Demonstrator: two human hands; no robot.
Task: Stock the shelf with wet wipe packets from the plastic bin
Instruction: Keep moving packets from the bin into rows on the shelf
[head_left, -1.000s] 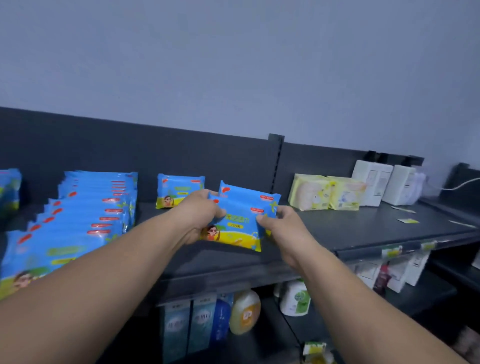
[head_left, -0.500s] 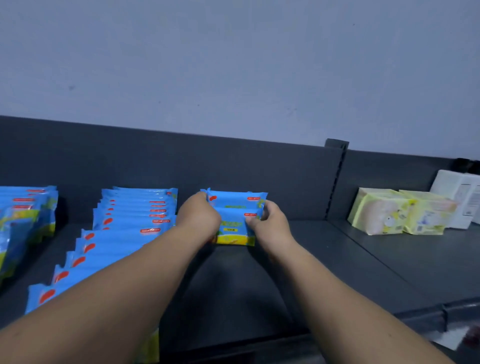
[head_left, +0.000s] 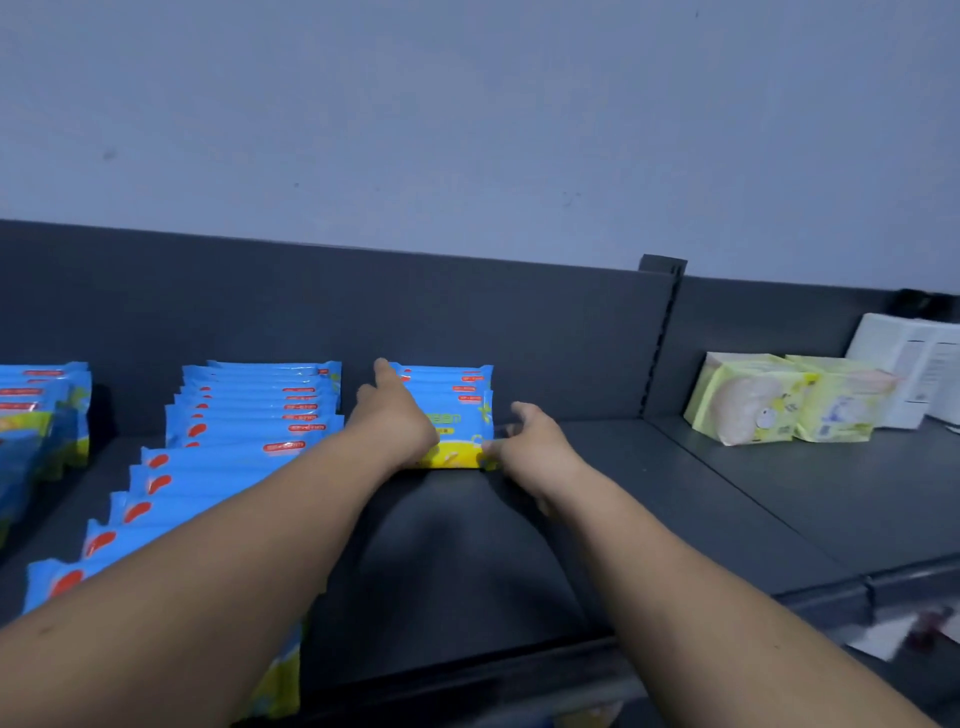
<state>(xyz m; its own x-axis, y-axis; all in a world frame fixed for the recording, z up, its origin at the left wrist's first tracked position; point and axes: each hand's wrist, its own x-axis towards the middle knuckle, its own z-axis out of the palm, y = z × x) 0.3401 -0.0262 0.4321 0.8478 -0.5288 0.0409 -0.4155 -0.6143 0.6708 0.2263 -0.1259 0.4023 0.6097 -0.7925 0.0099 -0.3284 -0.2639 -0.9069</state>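
Grip has eased since half a second ago. On the shelf, right of the full blue row, the wet wipe packets stand against the back panel. The left hand presses them with a straight forefinger. The right hand touches their right edge; whether it pinches cannot be told. Placing seems nearly done, and the next move calls for letting go without tipping them.

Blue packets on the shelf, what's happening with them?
A person is stocking the shelf. Both hands are on a small batch of blue wet wipe packets standing at the back: the left hand against its left side, the right hand touching its lower right corner. A longer row of packets stands beside it.
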